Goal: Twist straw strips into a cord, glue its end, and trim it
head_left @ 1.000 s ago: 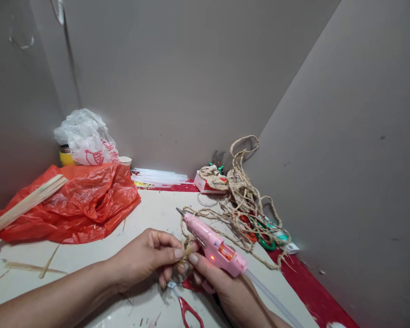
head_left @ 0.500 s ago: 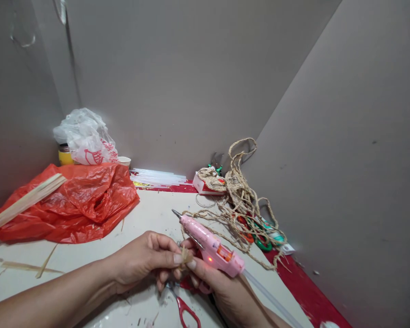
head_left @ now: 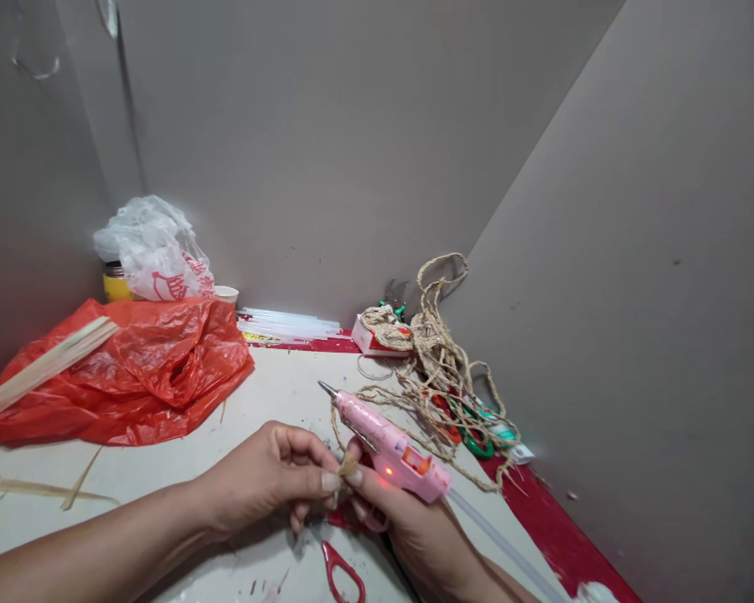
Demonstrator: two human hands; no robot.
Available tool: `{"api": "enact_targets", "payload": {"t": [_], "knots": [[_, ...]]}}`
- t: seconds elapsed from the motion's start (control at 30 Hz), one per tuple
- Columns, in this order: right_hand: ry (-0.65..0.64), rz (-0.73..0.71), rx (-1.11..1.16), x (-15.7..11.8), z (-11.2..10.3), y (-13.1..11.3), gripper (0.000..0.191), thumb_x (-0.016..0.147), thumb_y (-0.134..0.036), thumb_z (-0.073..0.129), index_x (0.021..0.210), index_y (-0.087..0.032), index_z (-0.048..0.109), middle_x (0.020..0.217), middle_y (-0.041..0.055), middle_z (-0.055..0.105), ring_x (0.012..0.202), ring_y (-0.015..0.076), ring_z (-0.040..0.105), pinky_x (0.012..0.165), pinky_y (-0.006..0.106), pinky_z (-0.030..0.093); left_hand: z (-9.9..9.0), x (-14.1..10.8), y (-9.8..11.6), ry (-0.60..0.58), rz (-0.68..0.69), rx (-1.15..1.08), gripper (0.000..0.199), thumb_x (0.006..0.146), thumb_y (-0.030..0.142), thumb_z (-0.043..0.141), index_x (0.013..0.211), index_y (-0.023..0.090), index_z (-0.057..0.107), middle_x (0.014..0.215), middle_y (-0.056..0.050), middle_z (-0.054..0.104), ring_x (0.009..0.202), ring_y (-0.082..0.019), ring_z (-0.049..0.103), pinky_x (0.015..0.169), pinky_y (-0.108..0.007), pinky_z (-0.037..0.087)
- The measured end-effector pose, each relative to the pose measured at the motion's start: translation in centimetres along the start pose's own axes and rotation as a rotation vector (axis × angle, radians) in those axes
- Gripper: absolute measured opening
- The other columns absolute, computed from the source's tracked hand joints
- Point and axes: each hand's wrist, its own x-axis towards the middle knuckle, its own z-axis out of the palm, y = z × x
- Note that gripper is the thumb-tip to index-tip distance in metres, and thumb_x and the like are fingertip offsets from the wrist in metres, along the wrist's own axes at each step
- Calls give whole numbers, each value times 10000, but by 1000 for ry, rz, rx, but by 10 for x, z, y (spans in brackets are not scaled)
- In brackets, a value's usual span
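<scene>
My left hand (head_left: 280, 476) pinches a small folded piece of dried straw-coloured leaf (head_left: 348, 466) between thumb and fingers. The thumb of my right hand (head_left: 408, 523) presses on the same piece from the other side. That hand also grips a pink hot glue gun (head_left: 383, 435), its metal nozzle pointing to the far left and its small light glowing red. A clear glue stick (head_left: 503, 536) sticks out of the gun's back end. Below my hands lies a pair of scissors with red handles (head_left: 343, 574), partly covered by my fingers.
Braided straw rope (head_left: 436, 352) is heaped at the right, over green-handled scissors (head_left: 477, 440). A red plastic bag (head_left: 138, 377) lies at the left with pale dried strips (head_left: 43, 368) on it. Glue sticks (head_left: 289, 325) lie along the back, near a small box (head_left: 368, 337). Grey walls enclose the table.
My fingers have shifted slightly on the leaf piece, which looks turned and more folded. The glue gun has stayed almost in place. The whole view has moved a little.
</scene>
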Motion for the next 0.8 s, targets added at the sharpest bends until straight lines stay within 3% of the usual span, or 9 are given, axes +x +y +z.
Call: {"api": "enact_targets", "payload": {"t": [0.23,0.37,0.5,0.8], "knots": [[74,-32,-140,-1,1,0,294,810,-443,630,784,-156,577,585,-38,467,534,90,413,529,235,356,12,-3,2,166,94,161,348,718,461,679,690,123,600,520,31,515,406,-44,382,417,-183,302],[72,-52,-204,-2,3,-6,322,779,-468,653,750,-158,570,619,-22,498,561,102,432,533,243,367,16,-5,5,173,115,168,315,744,433,658,685,127,606,516,31,523,420,-47,373,435,-186,296],[84,-30,-248,-3,4,-7,351,834,-477,582,678,-168,526,566,-28,484,535,103,440,547,255,370,19,-5,4,89,176,129,276,784,374,631,660,129,604,593,-12,610,523,-71,467,556,-203,384],[161,-47,-203,1,-1,-7,330,835,-484,575,711,-186,510,542,-50,454,493,93,386,491,237,330,9,-1,1,169,92,163,315,708,405,708,820,113,667,542,24,548,428,-47,391,433,-185,304]]}}
